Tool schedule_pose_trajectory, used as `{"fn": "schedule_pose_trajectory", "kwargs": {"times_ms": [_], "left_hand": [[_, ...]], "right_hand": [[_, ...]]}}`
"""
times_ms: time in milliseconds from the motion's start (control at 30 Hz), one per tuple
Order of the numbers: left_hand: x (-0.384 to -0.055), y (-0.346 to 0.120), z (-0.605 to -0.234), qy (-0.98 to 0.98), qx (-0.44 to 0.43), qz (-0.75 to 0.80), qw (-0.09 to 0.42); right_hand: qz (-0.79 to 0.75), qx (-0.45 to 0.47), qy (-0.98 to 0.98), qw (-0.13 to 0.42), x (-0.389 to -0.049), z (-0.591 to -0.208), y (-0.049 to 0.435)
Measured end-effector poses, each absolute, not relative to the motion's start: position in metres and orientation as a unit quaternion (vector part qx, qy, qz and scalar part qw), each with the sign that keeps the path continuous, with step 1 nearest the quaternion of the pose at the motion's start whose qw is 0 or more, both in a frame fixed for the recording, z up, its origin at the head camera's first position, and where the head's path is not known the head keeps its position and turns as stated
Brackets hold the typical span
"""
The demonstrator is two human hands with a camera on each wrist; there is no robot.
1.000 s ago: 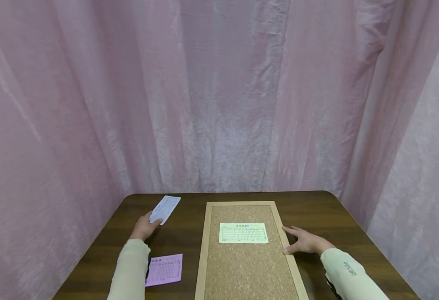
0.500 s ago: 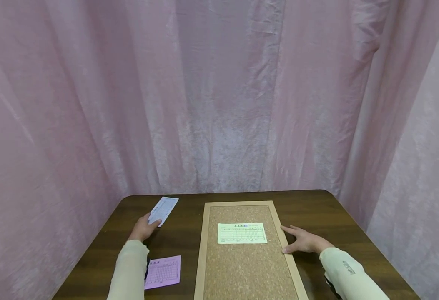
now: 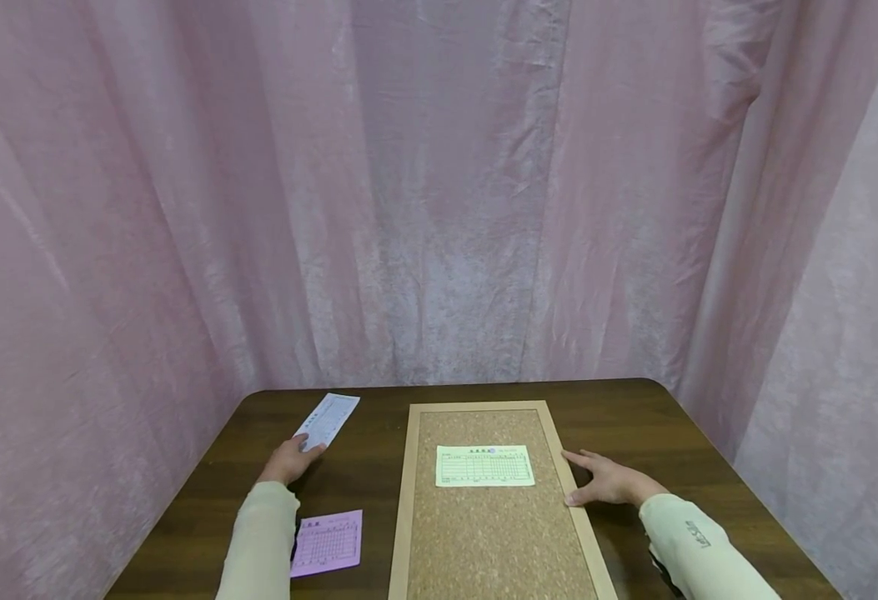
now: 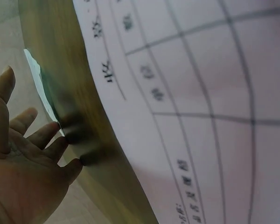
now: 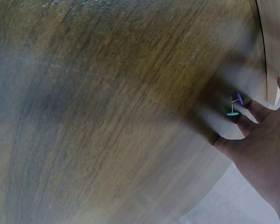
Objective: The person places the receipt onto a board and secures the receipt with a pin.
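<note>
In the head view, my left hand (image 3: 291, 459) rests at the near end of a pale blue printed slip (image 3: 329, 418); its fingertips overlap the paper. The left wrist view shows the fingers spread and loosely bent at the slip's edge (image 4: 43, 88). A purple slip (image 3: 328, 543) lies beside my left wrist, and its printed form (image 4: 200, 102) fills much of that wrist view. My right hand (image 3: 611, 483) touches the right frame of a corkboard (image 3: 499, 533) with thumb and forefinger. A green slip (image 3: 485, 467) lies across the cork.
Two pushpins, one purple (image 5: 239, 98) and one teal (image 5: 232, 114), lie on the dark wooden table (image 3: 634, 408) by my right fingertips. Pink curtains (image 3: 439, 208) hang behind the table's far edge and along both sides.
My left fingers have shifted from the blue slip's edge onto its near end, loosening their pinch. The slip has barely moved. My right hand stays at the corkboard frame.
</note>
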State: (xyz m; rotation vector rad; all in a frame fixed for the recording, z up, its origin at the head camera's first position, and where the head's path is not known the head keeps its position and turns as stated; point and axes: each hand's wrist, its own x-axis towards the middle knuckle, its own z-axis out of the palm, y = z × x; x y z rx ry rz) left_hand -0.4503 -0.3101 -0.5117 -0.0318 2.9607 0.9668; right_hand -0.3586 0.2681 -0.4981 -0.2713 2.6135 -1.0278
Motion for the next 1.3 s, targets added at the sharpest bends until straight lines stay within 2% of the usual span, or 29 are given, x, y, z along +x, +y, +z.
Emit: {"fn": "schedule_pose_trajectory", "kwargs": {"times_ms": [233, 467, 900, 1300], "left_hand": [[-0.447, -0.312, -0.51, 0.953, -0.006, 0.304, -0.007], [-0.446, -0.32, -0.511, 0.956, -0.047, 0.288, -0.036], [-0.436, -0.32, -0.516, 0.935, -0.143, 0.326, -0.005], [-0.435, -0.315, -0.52, 0.94, -0.152, 0.306, 0.0]], "right_hand": [[-0.359, -0.095, 0.915, 0.158, -0.359, -0.499, 0.269], [-0.359, -0.094, 0.915, 0.158, -0.359, -0.499, 0.269], [-0.36, -0.099, 0.914, 0.159, -0.358, -0.498, 0.266], [-0.354, -0.083, 0.918, 0.16, -0.361, -0.5, 0.268]]}}
